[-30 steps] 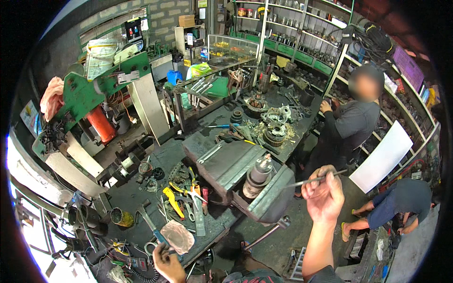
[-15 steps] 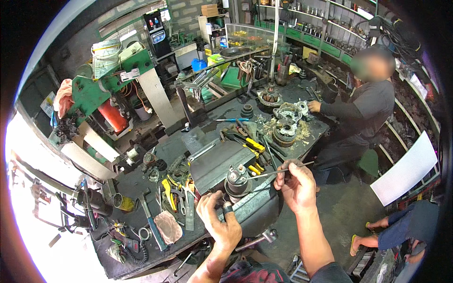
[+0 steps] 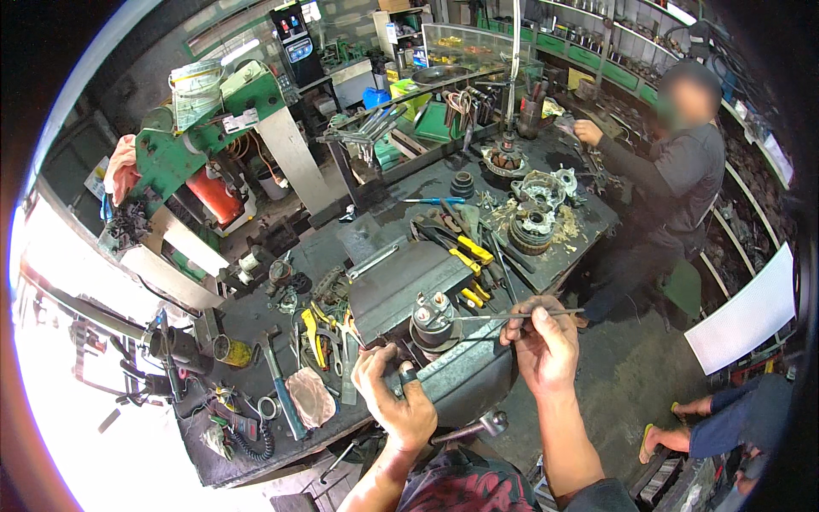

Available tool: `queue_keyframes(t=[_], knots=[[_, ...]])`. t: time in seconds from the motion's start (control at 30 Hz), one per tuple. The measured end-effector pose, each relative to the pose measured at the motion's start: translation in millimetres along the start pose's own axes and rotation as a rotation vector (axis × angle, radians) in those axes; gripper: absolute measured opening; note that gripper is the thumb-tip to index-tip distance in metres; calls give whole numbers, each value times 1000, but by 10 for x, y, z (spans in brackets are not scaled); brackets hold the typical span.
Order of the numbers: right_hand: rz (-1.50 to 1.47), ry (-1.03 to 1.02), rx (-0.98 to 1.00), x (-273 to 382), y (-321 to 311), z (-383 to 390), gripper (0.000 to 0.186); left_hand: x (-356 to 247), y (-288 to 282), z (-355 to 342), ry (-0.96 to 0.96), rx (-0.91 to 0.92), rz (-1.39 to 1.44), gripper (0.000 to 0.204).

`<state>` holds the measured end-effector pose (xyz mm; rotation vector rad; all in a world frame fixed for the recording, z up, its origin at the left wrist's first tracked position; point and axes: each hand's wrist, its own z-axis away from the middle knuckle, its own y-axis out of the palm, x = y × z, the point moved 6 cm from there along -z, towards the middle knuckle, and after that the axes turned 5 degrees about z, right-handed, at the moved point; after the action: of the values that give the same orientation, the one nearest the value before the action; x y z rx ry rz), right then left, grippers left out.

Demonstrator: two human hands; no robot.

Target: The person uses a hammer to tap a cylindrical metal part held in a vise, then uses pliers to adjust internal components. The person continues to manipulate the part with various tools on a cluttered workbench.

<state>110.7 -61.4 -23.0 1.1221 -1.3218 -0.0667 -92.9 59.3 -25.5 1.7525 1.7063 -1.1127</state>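
A cylindrical metal part (image 3: 435,314) with two copper-coloured studs on its pale top stands upright in the jaws of a bench vise (image 3: 401,286). My right hand (image 3: 543,346) is closed in a pinch around a thin metal rod (image 3: 486,317). The rod lies almost level, and its left end reaches the top of the cylindrical part. Beside the vise's near left side is my left hand (image 3: 397,401), its fingers curled and a dark band around the thumb. What those fingers hold, if anything, is hidden.
Left of the vise lie yellow-handled pliers (image 3: 314,337), a blue-handled hammer (image 3: 286,392) and a pinkish cloth (image 3: 311,397). More hand tools (image 3: 473,256) and an opened metal housing (image 3: 537,205) lie behind it. A co-worker (image 3: 674,171) is at the bench's far right.
The rod in my right hand has swung from slanting to nearly level. The co-worker's hand has lifted away from the metal housing. My view has shifted slightly; my left hand stays by the vise.
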Motion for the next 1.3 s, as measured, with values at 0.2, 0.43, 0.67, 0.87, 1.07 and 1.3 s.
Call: queue_keyframes(t=[0.2, 0.43, 0.67, 0.87, 1.07, 1.3], knots=[[195, -228, 90, 114, 99, 213, 27, -34, -7, -11, 25, 13, -57, 39], [587, -444, 99, 205, 247, 549, 14, -56, -9, -48, 24, 31, -35, 42], [471, -433, 43, 163, 203, 654, 15, -31, 3, -34, -14, 42, -25, 42], [519, -392, 52, 101, 171, 606, 15, -21, 8, -28, -44, 42, -23, 41], [461, -393, 41, 111, 140, 656, 15, -33, 3, -29, -26, 52, -24, 41], [447, -382, 64, 89, 137, 700, 17, -17, -20, 34, -66, 39, -26, 41]])
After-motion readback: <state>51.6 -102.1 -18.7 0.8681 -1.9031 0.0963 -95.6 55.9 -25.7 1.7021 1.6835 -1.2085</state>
